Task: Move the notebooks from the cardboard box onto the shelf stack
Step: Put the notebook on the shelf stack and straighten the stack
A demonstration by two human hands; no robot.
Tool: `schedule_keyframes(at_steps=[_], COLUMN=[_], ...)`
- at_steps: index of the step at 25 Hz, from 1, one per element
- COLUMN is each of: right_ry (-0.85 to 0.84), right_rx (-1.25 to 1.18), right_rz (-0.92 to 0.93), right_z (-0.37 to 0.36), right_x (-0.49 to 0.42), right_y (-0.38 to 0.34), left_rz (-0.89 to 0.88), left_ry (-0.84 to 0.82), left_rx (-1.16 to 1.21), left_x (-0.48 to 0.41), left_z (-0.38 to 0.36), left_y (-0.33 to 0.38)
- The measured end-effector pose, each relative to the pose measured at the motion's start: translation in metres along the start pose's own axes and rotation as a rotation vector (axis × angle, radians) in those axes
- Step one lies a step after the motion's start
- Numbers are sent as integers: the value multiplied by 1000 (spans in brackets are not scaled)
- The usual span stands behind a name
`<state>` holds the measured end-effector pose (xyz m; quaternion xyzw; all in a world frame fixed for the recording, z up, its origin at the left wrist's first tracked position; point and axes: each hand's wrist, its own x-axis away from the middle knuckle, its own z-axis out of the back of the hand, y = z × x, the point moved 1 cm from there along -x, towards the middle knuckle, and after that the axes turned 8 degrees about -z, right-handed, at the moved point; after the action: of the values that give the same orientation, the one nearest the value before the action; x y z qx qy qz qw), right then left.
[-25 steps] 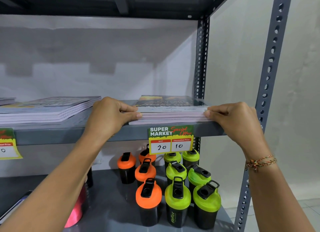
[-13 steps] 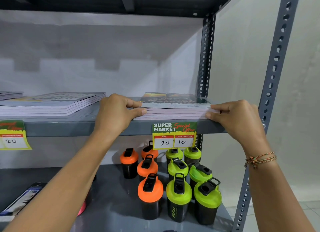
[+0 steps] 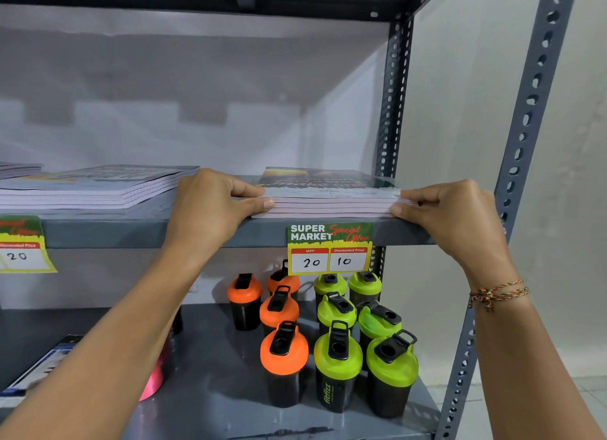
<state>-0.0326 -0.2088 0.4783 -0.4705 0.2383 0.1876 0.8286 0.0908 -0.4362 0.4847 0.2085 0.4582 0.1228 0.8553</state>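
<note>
Evenly, left hand (image 3: 207,209) and right hand (image 3: 456,216) pinch flat paper notebooks (image 3: 328,203).

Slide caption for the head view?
Left hand and right hand grip the ends of a notebook stack on the shelf, above orange and green bottles.

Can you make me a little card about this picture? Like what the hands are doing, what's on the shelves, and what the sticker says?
left hand: grips the left end of the notebook stack
right hand: grips its right end
notebook stack: flat on the upper shelf, at its front edge
second pile: further left, untouched
price tag: 20 and 10
below: orange-lidded bottles, green-lidded bottles
</note>
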Motion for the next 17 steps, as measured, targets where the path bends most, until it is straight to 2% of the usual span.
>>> schedule_keyframes(at_steps=[13,15,17], right_ry=[-23,-3,-64], right_rx=[48,146,228], right_rz=[47,149,336], right_z=[1,-5,-17], right_x=[-3,-2,1], right_y=[4,-4,-16], left_rz=[-54,-110,-288], left_ry=[-56,-70,-152], left_rx=[-67,-108,-237], left_x=[5,3,-2], left_z=[4,3,-5], left_y=[-3,1,12])
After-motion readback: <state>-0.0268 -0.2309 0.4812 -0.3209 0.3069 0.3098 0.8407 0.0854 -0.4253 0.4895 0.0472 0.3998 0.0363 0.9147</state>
